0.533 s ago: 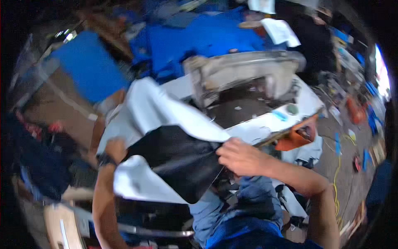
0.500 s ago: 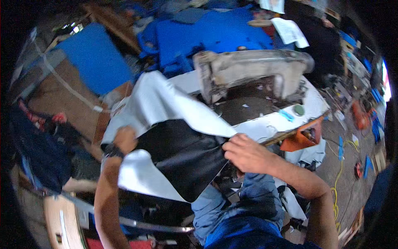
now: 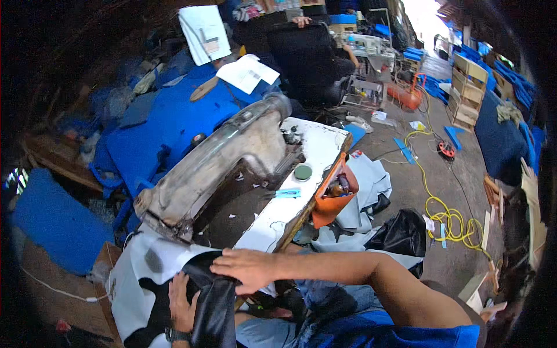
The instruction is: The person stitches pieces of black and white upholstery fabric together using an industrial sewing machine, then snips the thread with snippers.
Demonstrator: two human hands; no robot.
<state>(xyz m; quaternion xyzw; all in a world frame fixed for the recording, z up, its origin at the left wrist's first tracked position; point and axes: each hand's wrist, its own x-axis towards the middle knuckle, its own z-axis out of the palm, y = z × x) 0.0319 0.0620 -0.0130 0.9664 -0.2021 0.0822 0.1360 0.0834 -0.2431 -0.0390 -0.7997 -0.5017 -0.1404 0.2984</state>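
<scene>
A sheet of black material with a pale grey-white side (image 3: 130,290) lies folded at the near left of the sewing table, close to the needle end of a worn, whitish sewing machine (image 3: 214,159). My left hand (image 3: 183,306), with a dark watch on its wrist, rests on the black side (image 3: 213,307), fingers stretched and thumb apart. Across the fold's upper edge lies my right hand (image 3: 248,269), fingers extended over the black material. Both palms are hidden. Whether the sheet reaches under the machine's needle is hard to make out.
On the white tabletop (image 3: 325,136) are a green round lid (image 3: 302,172) and blue strips (image 3: 288,193). An orange pouch (image 3: 336,200) hangs at its right edge. Blue material (image 3: 168,127) is heaped behind. A yellow hose (image 3: 432,203) coils on the floor. Another person's hand (image 3: 301,21) shows far back.
The view has swung right. Before, both hands gripped the sheet and held it spread; now it lies folded beside the machine with my hands close together, laid on it.
</scene>
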